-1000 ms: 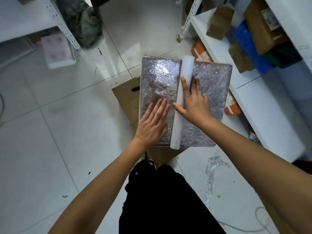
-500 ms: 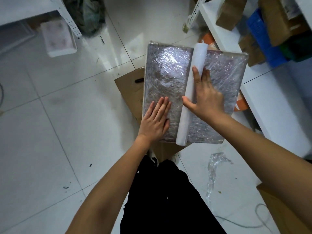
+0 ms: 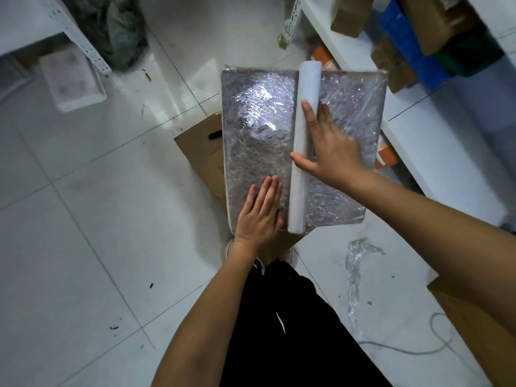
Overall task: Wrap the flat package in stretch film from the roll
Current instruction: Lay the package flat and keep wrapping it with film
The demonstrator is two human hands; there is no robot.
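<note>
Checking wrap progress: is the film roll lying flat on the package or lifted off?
Lying flat: the film roll rests lengthwise across the package, right hand on it.

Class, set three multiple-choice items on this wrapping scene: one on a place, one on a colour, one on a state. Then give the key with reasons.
1. Where does the roll lie?
A. across the package
B. on the shelf
C. on the floor

2. What colour is the roll?
A. orange
B. white
C. blue

3. How is the left hand?
A. curled in a fist
B. lifted clear
C. flat on the package

Key: 1 A, it spans the film-covered package; 2 B, its surface is white; 3 C, straight fingers press the film, while the right hand rests on the roll.
</note>
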